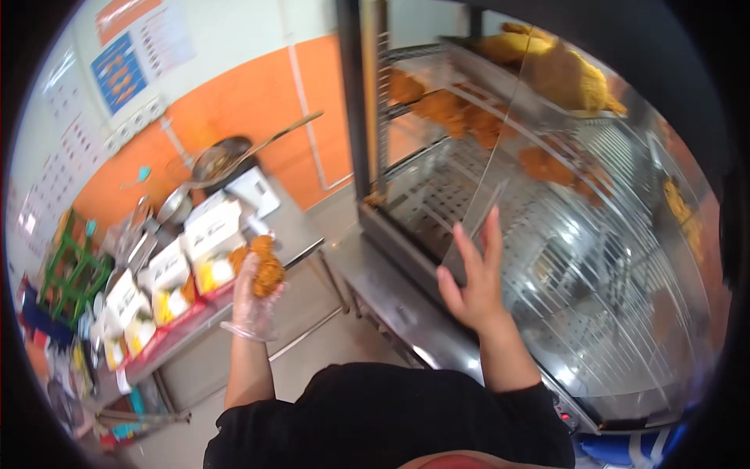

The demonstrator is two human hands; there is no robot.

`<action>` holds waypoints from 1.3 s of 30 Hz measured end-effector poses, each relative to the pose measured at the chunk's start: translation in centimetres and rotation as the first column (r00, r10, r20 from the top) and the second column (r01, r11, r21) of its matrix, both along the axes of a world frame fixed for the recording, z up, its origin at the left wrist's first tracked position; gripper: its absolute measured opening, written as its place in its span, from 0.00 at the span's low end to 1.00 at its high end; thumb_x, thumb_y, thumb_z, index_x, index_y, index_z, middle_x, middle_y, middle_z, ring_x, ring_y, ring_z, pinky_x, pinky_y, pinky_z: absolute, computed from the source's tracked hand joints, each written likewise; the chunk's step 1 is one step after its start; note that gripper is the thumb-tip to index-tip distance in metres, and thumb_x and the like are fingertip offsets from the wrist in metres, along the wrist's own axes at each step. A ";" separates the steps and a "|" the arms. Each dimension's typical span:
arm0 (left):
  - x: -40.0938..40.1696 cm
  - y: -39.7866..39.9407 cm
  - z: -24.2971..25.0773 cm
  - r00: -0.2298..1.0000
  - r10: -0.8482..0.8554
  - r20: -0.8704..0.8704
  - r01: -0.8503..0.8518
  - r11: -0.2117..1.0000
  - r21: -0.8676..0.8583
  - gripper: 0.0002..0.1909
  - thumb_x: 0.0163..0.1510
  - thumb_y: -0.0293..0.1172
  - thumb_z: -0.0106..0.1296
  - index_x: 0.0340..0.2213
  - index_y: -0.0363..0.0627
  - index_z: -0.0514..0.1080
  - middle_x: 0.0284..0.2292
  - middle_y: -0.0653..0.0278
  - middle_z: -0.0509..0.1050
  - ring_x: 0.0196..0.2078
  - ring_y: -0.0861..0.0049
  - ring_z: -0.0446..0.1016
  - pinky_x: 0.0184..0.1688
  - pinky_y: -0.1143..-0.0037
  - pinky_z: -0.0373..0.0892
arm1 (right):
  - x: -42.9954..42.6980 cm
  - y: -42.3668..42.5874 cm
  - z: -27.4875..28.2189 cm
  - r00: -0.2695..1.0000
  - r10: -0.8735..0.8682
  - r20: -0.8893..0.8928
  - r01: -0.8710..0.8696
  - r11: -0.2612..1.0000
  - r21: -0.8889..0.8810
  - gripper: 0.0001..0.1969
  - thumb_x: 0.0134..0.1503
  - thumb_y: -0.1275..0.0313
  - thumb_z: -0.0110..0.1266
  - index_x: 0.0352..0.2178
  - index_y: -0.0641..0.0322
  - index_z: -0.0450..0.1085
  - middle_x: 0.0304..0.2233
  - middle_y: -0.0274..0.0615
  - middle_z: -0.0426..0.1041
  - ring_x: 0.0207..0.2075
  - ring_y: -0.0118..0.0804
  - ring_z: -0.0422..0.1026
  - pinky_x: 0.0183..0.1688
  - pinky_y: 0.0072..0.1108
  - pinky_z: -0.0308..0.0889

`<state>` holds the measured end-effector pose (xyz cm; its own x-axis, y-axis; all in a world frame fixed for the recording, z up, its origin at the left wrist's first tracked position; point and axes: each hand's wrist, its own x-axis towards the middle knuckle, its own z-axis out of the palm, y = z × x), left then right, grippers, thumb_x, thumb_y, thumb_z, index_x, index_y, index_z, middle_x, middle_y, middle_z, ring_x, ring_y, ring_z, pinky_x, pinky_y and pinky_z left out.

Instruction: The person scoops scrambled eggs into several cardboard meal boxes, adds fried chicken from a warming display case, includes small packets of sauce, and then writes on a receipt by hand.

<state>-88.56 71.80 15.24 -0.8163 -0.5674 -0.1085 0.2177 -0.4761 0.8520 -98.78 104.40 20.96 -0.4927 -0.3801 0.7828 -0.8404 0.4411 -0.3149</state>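
Observation:
My left hand (249, 299) wears a clear plastic glove and grips a piece of fried chicken (268, 269) with a golden-brown crust. It is in front of a row of open takeaway boxes (214, 225) on a steel table. The boxes hold yellow and white food. On the other side, my bare right hand (477, 281) has its fingers spread at the edge of a glass sliding door (489, 190) of a heated display cabinet. Whether all its fingertips touch the glass, I cannot tell. Fried chicken pieces (448, 111) lie on a wire rack inside the cabinet.
A wok (222, 158) with a long-handled utensil stands at the back of the steel table (299, 234). Green plastic crates (73, 264) are stacked at left. The cabinet's dark frame post (353, 117) rises between table and glass. More fried food fills an upper tray (469, 58).

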 end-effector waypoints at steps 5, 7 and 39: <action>11.8 -7.3 -1.4 0.917 0.241 -0.318 -0.123 0.929 0.348 0.21 0.51 0.45 0.44 0.43 0.48 0.63 0.38 0.63 0.69 0.42 0.74 0.69 0.36 0.73 0.71 | -3.8 -8.1 -0.2 0.997 0.013 -0.076 -0.016 0.999 -0.032 0.26 0.45 0.74 0.51 0.49 0.59 0.58 0.57 0.62 0.35 0.59 0.58 0.38 0.57 0.37 0.41; 14.9 -9.9 -2.4 0.874 0.318 -0.368 -0.160 0.902 0.401 0.21 0.50 0.47 0.44 0.42 0.48 0.63 0.39 0.62 0.69 0.42 0.72 0.68 0.39 0.69 0.70 | -4.9 -10.4 -0.3 0.990 -0.042 -0.136 0.037 0.999 -0.039 0.25 0.47 0.74 0.50 0.49 0.57 0.59 0.57 0.62 0.34 0.59 0.56 0.37 0.57 0.37 0.40; 28.3 -33.5 -5.4 0.648 0.667 0.367 0.020 0.467 -0.884 0.13 0.51 0.35 0.45 0.34 0.39 0.69 0.32 0.56 0.71 0.37 0.64 0.69 0.38 0.71 0.65 | 9.8 -33.6 -11.3 0.784 0.326 0.529 -0.426 0.902 0.076 0.09 0.46 0.79 0.48 0.32 0.63 0.68 0.35 0.44 0.68 0.37 0.41 0.67 0.40 0.25 0.62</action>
<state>-60.26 38.28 9.87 -0.4582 -0.8724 0.1703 -0.5171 0.4174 0.7472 -89.01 70.78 9.66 -0.5783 -0.7259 0.3724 -0.7041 0.2136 -0.6772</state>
